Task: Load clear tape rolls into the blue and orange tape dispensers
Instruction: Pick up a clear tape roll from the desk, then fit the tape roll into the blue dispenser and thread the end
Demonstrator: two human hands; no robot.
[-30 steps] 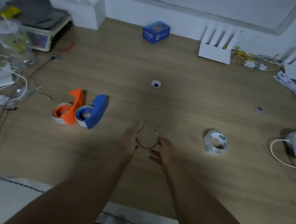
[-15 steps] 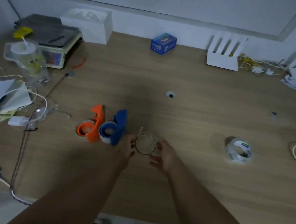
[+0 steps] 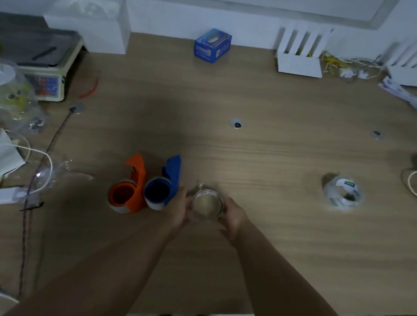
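You're cupping a clear tape roll [image 3: 206, 204] between both hands, your left hand [image 3: 179, 208] and right hand [image 3: 233, 219] curling round its rim over the desk [image 3: 298, 240]. Just left, the blue dispenser [image 3: 163, 189] and orange dispenser [image 3: 128, 190] are sitting side by side. Farther right, a second tape roll [image 3: 344, 192] is lying well apart.

tape roll [image 3: 206, 206] sitting just right of inner dispenser [image 3: 162, 190], outer dispenser [image 3: 128, 194] standing left of that; spare roll [image 3: 343, 192] lying well right on surface [image 3: 266, 98]
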